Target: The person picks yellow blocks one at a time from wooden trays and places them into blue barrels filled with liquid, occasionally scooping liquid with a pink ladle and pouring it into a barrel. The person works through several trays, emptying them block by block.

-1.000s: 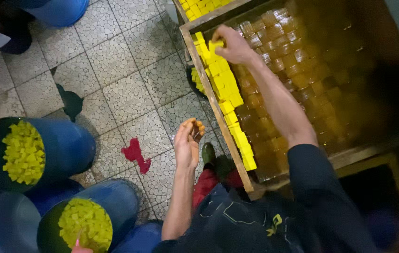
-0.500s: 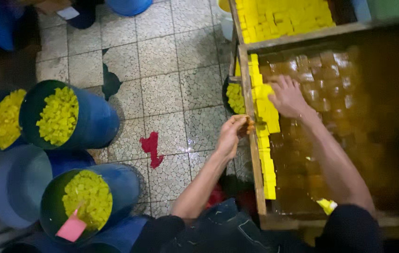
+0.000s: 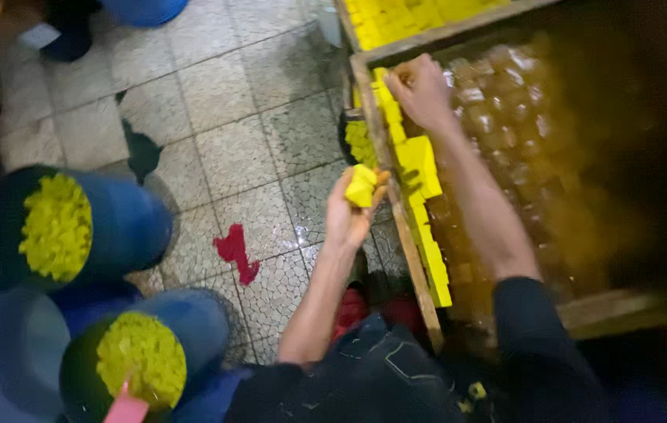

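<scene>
The left hand (image 3: 353, 207) grips a yellow block (image 3: 362, 186) over the grey tiled floor (image 3: 224, 117), beside the wooden tray (image 3: 396, 211). The right hand (image 3: 421, 92) closes its fingers on the yellow row (image 3: 420, 168) along the tray's edge. Blue buckets (image 3: 126, 227) of yellow bits stand nearby.

Open tiled floor (image 3: 232, 149) lay left of the wooden frame (image 3: 396, 211). Blue barrels (image 3: 126, 227) crowded the lower left; yellow blocks (image 3: 420, 168) lined the frame's edge.
</scene>
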